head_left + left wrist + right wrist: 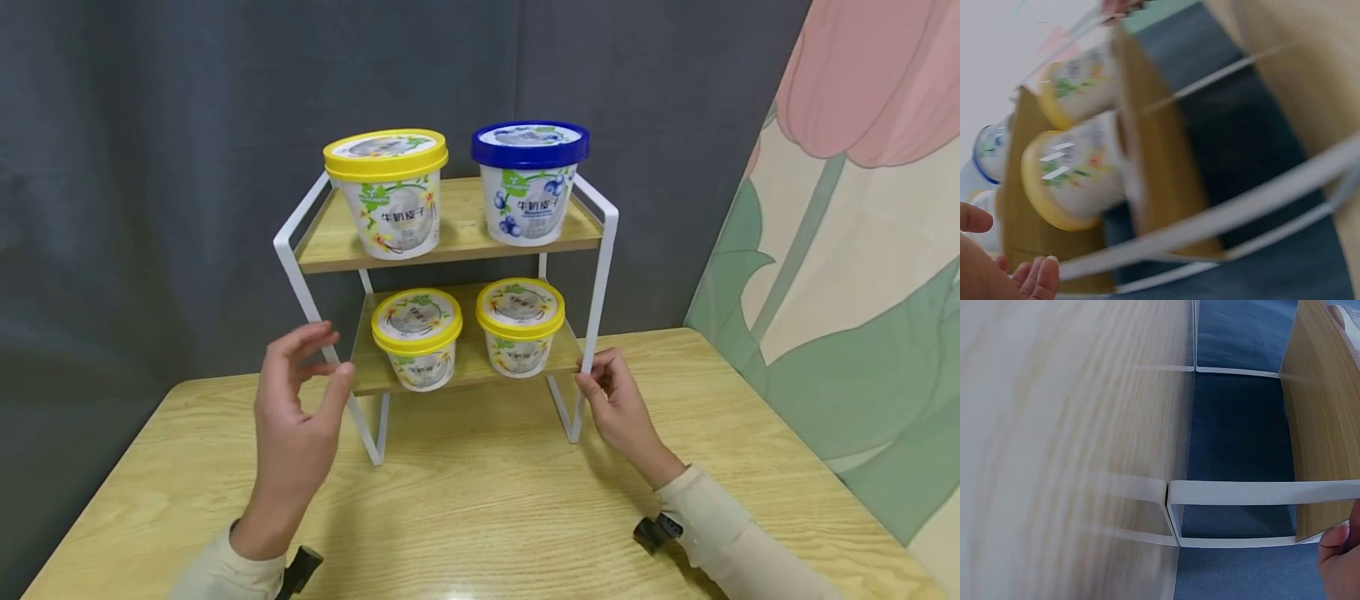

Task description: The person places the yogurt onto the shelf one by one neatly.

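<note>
A two-tier shelf rack [600, 292] with white metal side frames and wooden boards stands on the table. Its upper board carries a tub with a yellow lid [386, 196] on the left and a blue-lidded tub [528, 196] on the right. Two smaller-looking yellow-lidded tubs, one left [420, 342] and one right [519, 329], sit on the lower board. My left hand [296, 425] is beside the rack's left front post, thumb and fingers spread apart and nothing held. At lower-board height, my right hand [621, 410] pinches the right front post between thumb and fingers.
The pale wooden table [465, 517] extends in front of the rack and to both sides. Behind it hangs a dark grey curtain [225, 125]. On the right rises a wall panel [862, 275] painted with a pink tulip and green leaves.
</note>
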